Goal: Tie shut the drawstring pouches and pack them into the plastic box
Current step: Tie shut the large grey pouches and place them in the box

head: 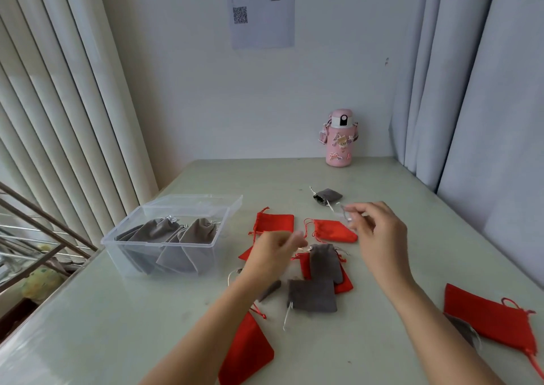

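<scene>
Hands worked right of the plastic box: left hand and right hand each pinched a pale cord of the grey pouch lying between them, best drawn outward evenly, then knotted snug.

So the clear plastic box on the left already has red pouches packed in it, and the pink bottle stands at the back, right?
Not quite. The head view shows the pouches in the plastic box are grey, not red. The red pouches lie out on the table. The pink bottle does stand at the back.
</scene>
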Tool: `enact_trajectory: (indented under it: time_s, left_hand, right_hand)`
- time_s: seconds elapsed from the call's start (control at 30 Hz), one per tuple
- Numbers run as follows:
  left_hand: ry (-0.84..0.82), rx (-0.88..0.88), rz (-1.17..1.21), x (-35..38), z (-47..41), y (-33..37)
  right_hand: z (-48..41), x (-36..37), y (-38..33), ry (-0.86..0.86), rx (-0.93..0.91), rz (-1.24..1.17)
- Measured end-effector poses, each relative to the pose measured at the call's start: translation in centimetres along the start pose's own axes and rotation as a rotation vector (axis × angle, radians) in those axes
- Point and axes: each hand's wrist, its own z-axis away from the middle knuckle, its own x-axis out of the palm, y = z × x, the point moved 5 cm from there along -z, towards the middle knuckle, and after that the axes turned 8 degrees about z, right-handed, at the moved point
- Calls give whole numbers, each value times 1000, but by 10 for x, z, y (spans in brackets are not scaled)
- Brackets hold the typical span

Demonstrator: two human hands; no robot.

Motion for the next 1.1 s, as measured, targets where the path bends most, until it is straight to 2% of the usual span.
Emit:
enact_trajectory:
  time_s: [0.07, 0.1, 0.2, 0.3, 0.43, 0.53, 0.63, 0.73, 0.97, 1.1]
  left_hand:
    - [-34, -281, 480, 2, -1, -9]
    - [-96, -400, 619, 5, 1, -12]
    - [-321, -611, 796, 13, 12, -21]
    - [-437, -714, 1016, 16, 17, -22]
    - [-500, -721, 1178, 10, 16, -20]
    - [-555, -709, 1220, 8, 19, -16]
    - [-564, -667, 1152, 7, 22, -14]
    - [-662, -591, 1115, 10, 26, -11]
    - [-745, -445, 961, 12, 27, -12]
    - [-617, -397, 852, 21, 26, -12]
  right_hand:
    - [6, 3, -17, -81, 26, -233]
    - [9, 5, -26, -117, 35, -312]
    - [15, 9, -43, -250, 61, -478]
    - [18, 12, -51, -390, 97, -625]
    - [22, 13, -57, -542, 151, -754]
    - [22, 11, -57, -609, 184, -823]
    - [23, 12, -52, -655, 228, -873]
    - [23, 13, -46, -675, 264, -933]
    - [22, 15, -34, -630, 362, -976]
    - [26, 22, -34, -630, 408, -954]
